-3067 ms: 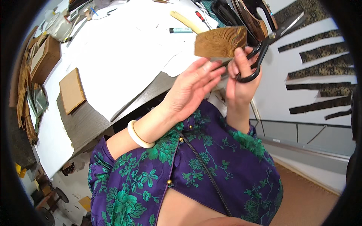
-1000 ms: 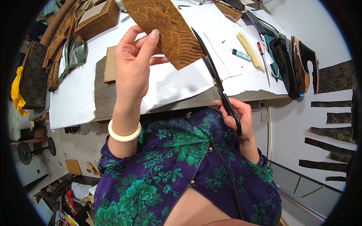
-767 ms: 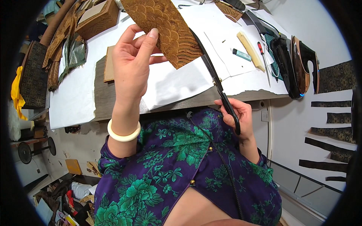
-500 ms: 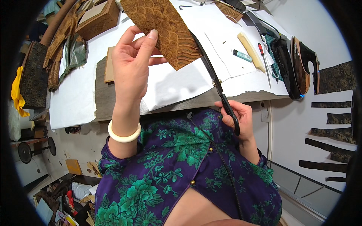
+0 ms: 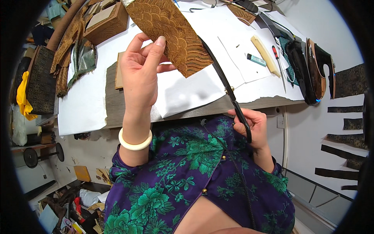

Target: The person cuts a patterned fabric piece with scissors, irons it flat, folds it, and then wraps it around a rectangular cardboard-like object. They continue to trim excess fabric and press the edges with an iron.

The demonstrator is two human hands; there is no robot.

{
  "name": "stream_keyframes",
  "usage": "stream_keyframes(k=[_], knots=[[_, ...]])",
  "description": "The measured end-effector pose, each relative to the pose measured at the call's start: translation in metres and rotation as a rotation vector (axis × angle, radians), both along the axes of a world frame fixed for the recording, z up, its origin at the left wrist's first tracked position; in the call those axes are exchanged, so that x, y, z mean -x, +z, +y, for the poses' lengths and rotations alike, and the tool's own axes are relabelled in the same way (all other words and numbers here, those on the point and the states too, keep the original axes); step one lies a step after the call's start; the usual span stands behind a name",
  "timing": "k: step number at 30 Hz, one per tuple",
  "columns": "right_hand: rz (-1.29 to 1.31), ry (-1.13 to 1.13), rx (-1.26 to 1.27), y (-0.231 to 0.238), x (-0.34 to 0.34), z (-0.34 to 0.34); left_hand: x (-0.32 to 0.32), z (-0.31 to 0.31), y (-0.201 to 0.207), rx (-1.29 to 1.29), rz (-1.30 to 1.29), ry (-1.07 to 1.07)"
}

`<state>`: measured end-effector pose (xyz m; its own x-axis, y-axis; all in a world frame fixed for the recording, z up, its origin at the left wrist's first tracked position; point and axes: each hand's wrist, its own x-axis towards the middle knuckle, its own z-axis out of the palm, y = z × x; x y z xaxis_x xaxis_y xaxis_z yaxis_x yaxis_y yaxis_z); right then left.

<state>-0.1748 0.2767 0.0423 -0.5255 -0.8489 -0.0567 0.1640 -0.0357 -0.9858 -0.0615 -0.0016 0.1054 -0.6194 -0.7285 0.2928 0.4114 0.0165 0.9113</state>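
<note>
My left hand (image 5: pixel 145 64), with a cream bangle on the wrist, pinches a strip of brown-gold brocade fabric (image 5: pixel 171 37) between thumb and fingers. The strip is held up over the table, with a wave and scale pattern and a slanted lower end. In my right hand (image 5: pixel 253 125), near the table's front edge, are long black scissors (image 5: pixel 233 93), gripped by the handles. Their blades point up and away along the fabric's right edge. Part of the blades is hidden behind the cloth, so whether they touch it I cannot tell.
White paper (image 5: pixel 83 107) covers much of the grey table (image 5: pixel 116 102). At right lie a teal-and-white small box (image 5: pixel 256 59), a cream bar (image 5: pixel 265 56), a red-handled screwdriver (image 5: pixel 275 52) and an iron (image 5: pixel 315 70). Fabric-covered boxes (image 5: pixel 107 27) and cloth scraps (image 5: pixel 83 58) stand at left.
The whole view has shifted slightly, so everything sits a little farther right and lower. Both hands keep their hold; fabric and scissors stay almost the same relative to each other.
</note>
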Motion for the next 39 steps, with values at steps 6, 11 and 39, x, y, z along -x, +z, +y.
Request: stream_keyframes(k=[6,11,39], knots=[[0.003,-0.001,-0.027,-0.001,0.0,0.0,-0.002,-0.001,-0.001,-0.053,0.016,-0.015],[0.014,-0.008,-0.053,-0.006,0.001,0.002,-0.001,0.003,0.001,-0.085,-0.039,0.024],[-0.116,-0.002,0.019,0.002,0.006,-0.002,0.006,0.017,-0.01,-0.1,-0.07,-0.213]])
